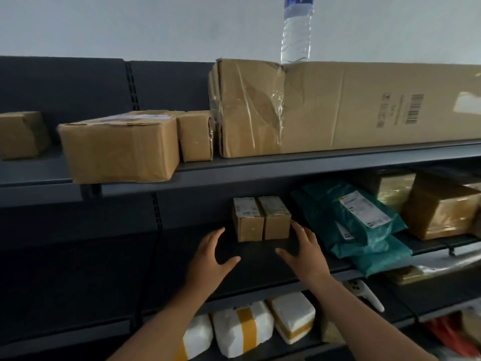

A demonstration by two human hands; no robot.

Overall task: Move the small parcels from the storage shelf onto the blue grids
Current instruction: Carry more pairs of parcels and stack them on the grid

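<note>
**shelfwatcher:** ok so head view, what's the setup? I see a dark grey metal storage shelf (286, 165) against a pale wall, three levels visible.

**boxcounter:** yep. Top level has a long cardboard carton (351, 108) with a clear water bottle (296, 35) standing on it, plus three smaller brown boxes to its left, the biggest one (119, 149) hanging over the front edge. Middle level: two small parcels (261, 220) side by side, touching, standing toward the back. Right of them a pile of teal mailer bags (364, 225), then a taped brown box (442, 212). Bottom level has white foam-wrapped packs with yellow tape (242, 329).

**shelfwatcher:** and the hands?

**boxcounter:** both reach in over the middle shelf, palms facing each other. Left hand (208, 259) is low-left of the pair, right hand (304, 251) is just beside the right parcel's lower corner, fingertips close to it, can't tell if touching. Each grip is open, fingers spread, holding nothing.

**shelfwatcher:** blue grids?

**boxcounter:** not in frame.
</note>
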